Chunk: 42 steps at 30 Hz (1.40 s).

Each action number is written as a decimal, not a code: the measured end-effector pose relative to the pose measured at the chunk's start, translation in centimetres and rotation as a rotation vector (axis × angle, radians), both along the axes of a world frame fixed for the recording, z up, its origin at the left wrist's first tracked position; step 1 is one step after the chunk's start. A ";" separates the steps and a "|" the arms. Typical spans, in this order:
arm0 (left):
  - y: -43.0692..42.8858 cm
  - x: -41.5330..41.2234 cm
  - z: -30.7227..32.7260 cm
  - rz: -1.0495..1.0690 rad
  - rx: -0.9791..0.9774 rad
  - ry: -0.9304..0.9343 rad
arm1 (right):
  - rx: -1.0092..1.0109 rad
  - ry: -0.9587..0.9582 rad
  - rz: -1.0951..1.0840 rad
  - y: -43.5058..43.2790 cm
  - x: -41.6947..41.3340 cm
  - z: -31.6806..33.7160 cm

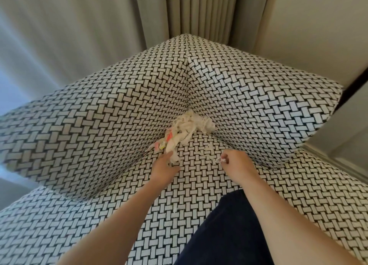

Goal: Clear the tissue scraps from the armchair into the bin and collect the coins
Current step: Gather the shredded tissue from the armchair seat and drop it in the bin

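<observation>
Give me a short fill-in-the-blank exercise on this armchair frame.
1. The main pile of tissue scraps sits in the seat's back ____.
2. The ____ hand pinches a small scrap in its fingers.
3. The left hand touches the pile's ____ end.
4. The armchair fabric shows a black-and-white ____ pattern.

Missing: corner; right; near; woven

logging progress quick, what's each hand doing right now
Left hand: reaching into the tissue scraps, fingers at the pile's edge; grip cannot be told.
Right hand: pinched shut on a small tissue scrap.
</observation>
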<state>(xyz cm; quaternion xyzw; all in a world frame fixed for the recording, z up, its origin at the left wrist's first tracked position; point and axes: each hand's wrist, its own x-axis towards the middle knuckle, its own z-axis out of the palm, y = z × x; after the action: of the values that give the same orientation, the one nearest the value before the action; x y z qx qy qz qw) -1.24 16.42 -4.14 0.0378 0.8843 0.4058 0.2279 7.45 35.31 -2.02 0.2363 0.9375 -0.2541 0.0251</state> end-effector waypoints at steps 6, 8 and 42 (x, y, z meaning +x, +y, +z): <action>-0.7 1.6 0.8 0.145 0.311 -0.117 | -0.005 0.102 0.002 -0.2 0.0 0.2; -1.1 2.4 0.9 0.202 0.404 -0.127 | -0.015 0.131 -0.005 -0.3 0.1 0.4; 27.1 23.0 9.0 -1.079 0.417 -0.197 | -0.163 0.575 -1.071 9.5 33.6 5.1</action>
<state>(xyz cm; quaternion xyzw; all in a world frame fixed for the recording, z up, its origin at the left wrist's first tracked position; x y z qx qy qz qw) 21.78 43.57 4.90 0.4886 0.6162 0.3993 0.4713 41.06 44.84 3.05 0.5941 0.6352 -0.3560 -0.3419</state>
